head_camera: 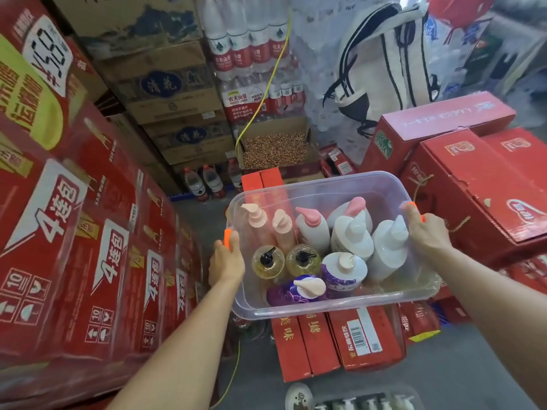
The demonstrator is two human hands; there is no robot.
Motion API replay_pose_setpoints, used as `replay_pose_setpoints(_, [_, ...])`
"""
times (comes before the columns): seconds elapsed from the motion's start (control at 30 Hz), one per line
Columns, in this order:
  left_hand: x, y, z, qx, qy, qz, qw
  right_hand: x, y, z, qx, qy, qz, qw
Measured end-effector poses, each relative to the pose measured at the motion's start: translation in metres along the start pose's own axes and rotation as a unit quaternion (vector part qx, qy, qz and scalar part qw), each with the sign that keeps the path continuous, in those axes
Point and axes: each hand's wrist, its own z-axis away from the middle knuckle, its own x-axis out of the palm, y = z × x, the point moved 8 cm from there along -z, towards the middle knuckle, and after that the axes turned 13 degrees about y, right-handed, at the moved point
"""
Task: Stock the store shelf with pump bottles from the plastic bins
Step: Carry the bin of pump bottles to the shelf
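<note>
I hold a clear plastic bin (pixel 322 310) in the air in front of me, one hand on each short side. My left hand (pixel 225 261) grips the left rim by an orange clip, my right hand (pixel 426 230) grips the right rim by another orange clip. Inside stand several pump bottles: pink ones (pixel 257 223) at the back left, white ones (pixel 384 250) on the right, two amber ones with black pumps (pixel 268 261), and purple ones (pixel 291 292), one lying on its side at the front. No store shelf is in view.
Stacks of red cartons (pixel 74 232) wall the left side; brown cartons and packs of water bottles (pixel 251 54) rise behind. More red boxes (pixel 473 187) pile up on the right and below the bin. A box of peanuts (pixel 276 149) stands ahead. A second bin with bottles (pixel 364 402) lies on the floor.
</note>
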Motion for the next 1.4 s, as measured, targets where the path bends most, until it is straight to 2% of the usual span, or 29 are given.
replay_pose_setpoints(0.1, [0.000,-0.002,-0.004,0.004,0.029,0.003,1.000,-0.004,0.003,0.001,0.023,0.027,-0.036,0.999])
replay_pose_setpoints(0.27, [0.003,-0.012,-0.012,-0.062,-0.018,0.087,0.994,-0.009,-0.004,0.011,0.066,0.029,-0.050,0.996])
replay_pose_setpoints(0.5, [-0.021,-0.041,0.007,-0.063,-0.018,0.079,0.995,-0.028,0.040,0.056,0.079,0.030,-0.055,0.995])
replay_pose_setpoints(0.7, [-0.052,-0.119,0.071,-0.094,-0.018,0.085,0.992,-0.052,0.076,0.114,0.063,0.007,-0.035,0.997])
replay_pose_setpoints(1.07, [-0.131,-0.274,0.240,-0.181,0.071,0.128,0.972,-0.091,0.169,0.233,0.020,-0.037,0.002,0.999])
replay_pose_setpoints(1.4, [-0.189,-0.421,0.348,-0.286,0.136,0.148,0.937,-0.066,0.184,0.340,-0.039,-0.145,0.063,0.987])
